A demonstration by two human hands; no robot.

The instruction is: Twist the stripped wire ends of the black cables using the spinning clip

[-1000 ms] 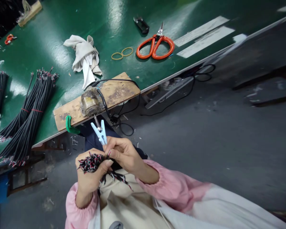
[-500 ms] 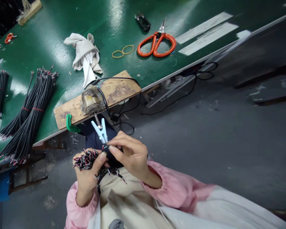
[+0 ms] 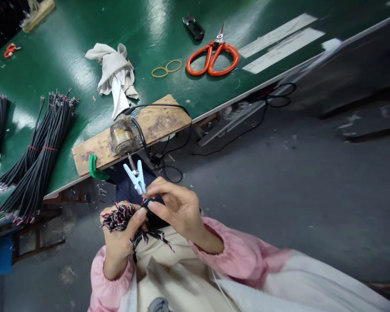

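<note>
The left hand had its fingers closed around a wire bundle, at eight o'clock from the middle of the view, with one wire end standing up near the thumb. The right hand had thumb and forefinger close about that end; whether they pinched it, I could not tell. At ten o'clock from the right hand, a light blue clip sat on the shaft of a motor-like unit, its narrow tip beside the forefinger. The likeliest trouble was a fingertip catching that clip, should the shaft have turned with the hand so near. A loose thumb risked dropping strands towards six o'clock, where several already trailed. Fine cores could have bent or splayed under an uneven pinch, and crowded ends made picking up two together quite possible
</note>
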